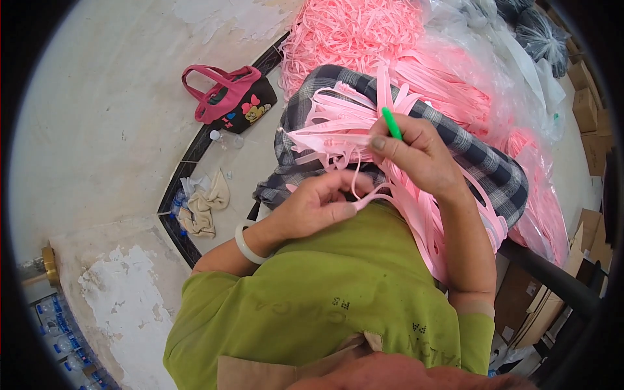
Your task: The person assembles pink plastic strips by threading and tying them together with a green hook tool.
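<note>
My left hand (322, 205), a pale bangle on its wrist, is closed with thumb and fingers pinching the end of a thin pink strap (368, 197) close to my waist. My right hand (419, 153) is closed round a slim bright green tool (392, 122); its working end is hidden in the fingers, so its kind cannot be told. The right fingertips also touch a pink strap in the bundle. That bundle of flat pink straps (331, 114) lies across my lap, over dark plaid cloth (312, 84). More straps (416, 224) hang beneath my right forearm.
A large heap of pink straps (354, 29) rises beyond my knees, with clear plastic sheeting (484, 71) at its right. To the left are a pink and black handbag (237, 101), a plastic bottle (227, 138) and a beige cloth (207, 207). Cardboard boxes (588, 114) stand far right.
</note>
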A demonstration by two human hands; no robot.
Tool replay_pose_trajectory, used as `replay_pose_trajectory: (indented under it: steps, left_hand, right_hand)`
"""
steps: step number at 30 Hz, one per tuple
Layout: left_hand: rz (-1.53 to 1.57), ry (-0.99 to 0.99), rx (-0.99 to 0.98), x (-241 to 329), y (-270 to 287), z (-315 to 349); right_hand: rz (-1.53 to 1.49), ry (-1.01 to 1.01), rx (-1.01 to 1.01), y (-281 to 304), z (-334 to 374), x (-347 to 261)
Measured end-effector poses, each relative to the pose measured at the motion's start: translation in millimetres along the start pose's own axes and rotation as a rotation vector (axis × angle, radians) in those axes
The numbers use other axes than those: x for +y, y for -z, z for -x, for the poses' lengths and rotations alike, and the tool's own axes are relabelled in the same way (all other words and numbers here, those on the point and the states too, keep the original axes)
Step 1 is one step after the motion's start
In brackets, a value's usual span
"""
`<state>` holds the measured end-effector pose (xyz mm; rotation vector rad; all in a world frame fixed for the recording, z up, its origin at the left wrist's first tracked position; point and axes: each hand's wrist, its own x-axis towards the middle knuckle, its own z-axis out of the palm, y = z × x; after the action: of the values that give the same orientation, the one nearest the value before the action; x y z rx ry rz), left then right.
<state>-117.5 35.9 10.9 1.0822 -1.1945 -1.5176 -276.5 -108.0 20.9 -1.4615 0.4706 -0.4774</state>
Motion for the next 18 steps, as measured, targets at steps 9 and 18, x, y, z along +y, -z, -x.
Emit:
replay_pose_trajectory:
  steps: [9,18]
  left_hand:
    - [0.312,0.052,0.295,-16.6,11.4,-6.4]
    - [-0.288,0.067,0.187,-2.2,14.0,-3.0]
  right_hand:
    - [-0.017,-0.033,-0.175,-18.3,5.5,-7.9]
    - [0.2,-0.092,-0.195,-27.4,4.8,6.3]
